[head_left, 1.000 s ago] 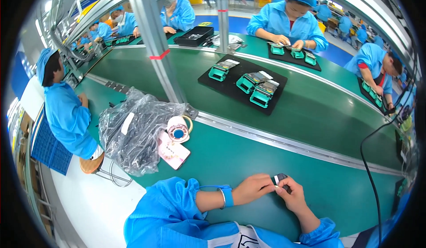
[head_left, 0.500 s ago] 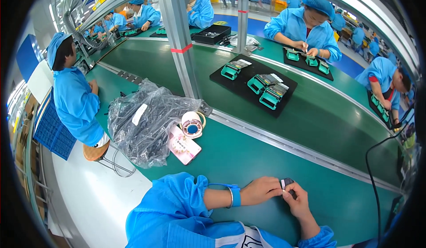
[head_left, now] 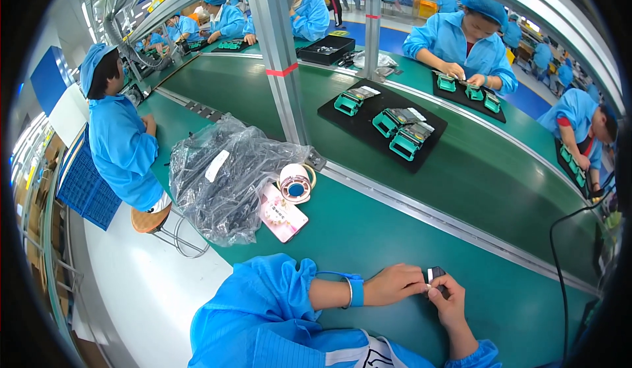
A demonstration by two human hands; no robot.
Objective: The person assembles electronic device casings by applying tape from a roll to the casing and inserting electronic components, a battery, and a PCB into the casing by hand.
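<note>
My left hand [head_left: 397, 285] and my right hand [head_left: 449, 302] meet over the near bench, fingertips almost touching. Between them is a small dark piece with a white strip [head_left: 432, 273]; its kind I cannot make out. My right hand's thumb and bent forefinger pinch it. The left fingers are closed at its near edge, where a tiny pale bit shows; what exactly they grip is hidden. A blue wrist strap [head_left: 356, 290] circles my left wrist, beside a light-coloured bangle.
Left of my hands lie a clear plastic bag of dark things [head_left: 227, 184], a tape roll [head_left: 295, 184] and a pink floral phone-like slab [head_left: 284, 221]. Beyond a metal post [head_left: 271, 45], a black mat [head_left: 421, 159] carries green-framed units on the belt. A black cable [head_left: 556, 256] hangs right. Co-workers sit around.
The whole view has shifted slightly, moving the scene a little to the right. My fingers have shifted slightly on the small dark piece, and its white strip now faces up more.
</note>
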